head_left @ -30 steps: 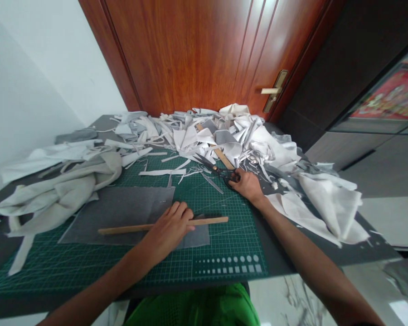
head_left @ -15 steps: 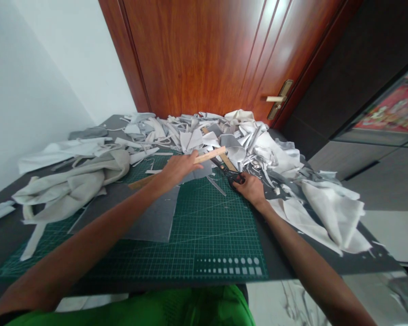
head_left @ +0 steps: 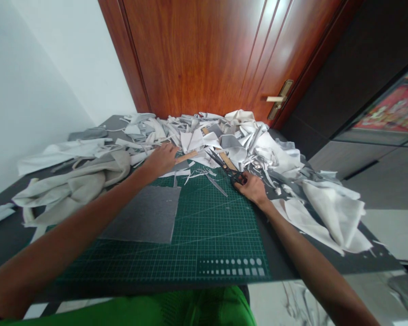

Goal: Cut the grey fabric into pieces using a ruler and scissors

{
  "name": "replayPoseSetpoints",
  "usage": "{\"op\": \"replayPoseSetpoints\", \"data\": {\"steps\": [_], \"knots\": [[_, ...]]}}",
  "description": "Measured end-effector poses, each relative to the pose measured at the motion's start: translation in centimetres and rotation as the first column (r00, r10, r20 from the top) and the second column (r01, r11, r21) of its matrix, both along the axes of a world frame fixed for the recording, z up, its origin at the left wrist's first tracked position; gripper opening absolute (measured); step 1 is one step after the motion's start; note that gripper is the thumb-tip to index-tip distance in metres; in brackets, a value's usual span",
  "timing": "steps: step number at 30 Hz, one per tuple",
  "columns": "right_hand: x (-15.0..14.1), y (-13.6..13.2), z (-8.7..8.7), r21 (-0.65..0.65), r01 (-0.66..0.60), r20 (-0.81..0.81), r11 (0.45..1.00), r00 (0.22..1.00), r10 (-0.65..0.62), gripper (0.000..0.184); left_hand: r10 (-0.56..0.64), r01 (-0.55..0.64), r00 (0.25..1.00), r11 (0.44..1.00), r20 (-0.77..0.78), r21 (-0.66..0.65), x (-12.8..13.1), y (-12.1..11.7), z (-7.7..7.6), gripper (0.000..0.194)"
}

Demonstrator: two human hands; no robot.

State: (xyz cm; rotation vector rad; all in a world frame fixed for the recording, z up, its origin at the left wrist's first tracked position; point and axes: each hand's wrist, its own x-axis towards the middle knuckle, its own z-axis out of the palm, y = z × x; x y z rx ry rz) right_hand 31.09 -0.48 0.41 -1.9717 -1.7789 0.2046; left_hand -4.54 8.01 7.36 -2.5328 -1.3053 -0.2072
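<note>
Black-handled scissors [head_left: 223, 166] lie under my right hand [head_left: 253, 189], whose fingers close around the handles, with the blades pointing away from the wrist toward the heap of white and grey fabric offcuts [head_left: 248, 136]. A wooden strip [head_left: 227, 160] runs just beneath the blades, and a narrow grey strip [head_left: 216, 185] lies just left of the hand on the green cutting mat [head_left: 217, 240]. Well to the left of that hand, my left hand [head_left: 161, 159] is open, fingers spread, with a wooden ruler [head_left: 186, 156] just off its thumb side; I cannot tell whether they touch. A grey felt panel [head_left: 143, 215] sits nearer me than the left hand, with neither hand on it, and a rumpled beige cloth [head_left: 78, 185] lies to that hand's left. On my read, the step in hand is at the tools, not the cloth. Any move with the scissors calls for a firm hold, blades kept clear of loose scraps.
</note>
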Motion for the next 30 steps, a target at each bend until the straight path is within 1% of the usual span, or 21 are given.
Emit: {"op": "replayPoseSetpoints", "data": {"steps": [2,3,5,6,7,8,11,12,14,16,18,21,25,27,30], "knots": [[0.0,-0.1,0.0,0.014,-0.018,0.009,1.0,1.0,0.018,0.028,-0.116,0.116,0.993,0.988,0.004,-0.099,-0.5,-1.3,-0.3,0.028],[-0.1,-0.1,-0.1,0.022,-0.028,0.012,0.999,1.0,0.028,0.03,-0.204,0.207,0.978,0.961,0.036,-0.182,-0.9,-2.2,-0.5,0.026],[-0.2,-0.2,-0.2,0.04,-0.047,0.011,0.998,0.999,0.047,0.031,-0.389,0.408,0.913,0.857,0.125,-0.313,-1.7,-4.1,-0.9,0.022],[-0.3,-0.2,-0.3,0.049,-0.052,0.009,0.997,0.999,0.052,0.03,-0.433,0.463,0.886,0.805,0.167,-0.371,-2.2,-5.1,-1.2,0.022],[-0.4,-0.2,-0.4,0.055,-0.056,0.008,0.997,0.998,0.055,0.03,-0.454,0.503,0.864,0.754,0.219,-0.421,-2.7,-6.1,-1.5,0.022],[-0.5,-0.2,-0.5,0.058,-0.059,0.014,0.997,0.998,0.058,0.031,-0.464,0.533,0.846,0.716,0.263,-0.45,-3.2,-7.0,-1.7,0.022],[-0.8,-0.3,-0.7,0.07,-0.073,0.059,0.995,0.996,0.069,0.032,-0.438,0.563,0.827,0.656,0.353,-0.503,-4.4,-8.7,-2.4,0.015],[-0.9,-0.3,-0.7,0.075,-0.081,0.076,0.994,0.994,0.075,0.033,-0.425,0.562,0.827,0.65,0.37,-0.511,-4.7,-8.9,-2.6,0.015],[-1.0,-0.3,-0.7,0.083,-0.088,0.09,0.993,0.993,0.081,0.035,-0.404,0.55,0.834,0.658,0.375,-0.514,-4.7,-9.4,-2.9,0.02],[-1.0,-0.3,-0.7,0.079,-0.089,0.08,0.993,0.993,0.082,0.035,-0.399,0.523,0.851,0.696,0.341,-0.491,-4.0,-10.0,-3.4,0.024],[-1.0,-0.3,-0.7,0.072,-0.089,0.063,0.993,0.994,0.084,0.034,-0.408,0.503,0.864,0.742,0.297,-0.443,-2.7,-11.0,-4.0,0.025],[-0.8,-0.2,-0.8,0.074,-0.094,0.056,0.993,0.994,0.09,0.034,-0.389,0.467,0.88,0.815,0.272,-0.343,0.1,-13.1,-5.0,0.02],[-0.7,-0.1,-0.9,0.075,-0.104,0.045,0.992,0.994,0.101,0.035,-0.409,0.478,0.872,0.831,0.269,-0.286,4.3,-15.7,-5.7,0.011],[-0.6,-0.1,-0.9,0.076,-0.105,0.021,0.992,0.994,0.103,0.035,-0.409,0.482,0.864,0.839,0.292,-0.251,6.5,-16.1,-5.9,0.011],[-0.5,-0.1,-0.8,0.084,-0.106,-0.024,0.991,0.994,0.109,0.036,-0.4,0.488,0.853,0.84,0.336,-0.237,9.5,-16.1,-6.4,0.012]]}}
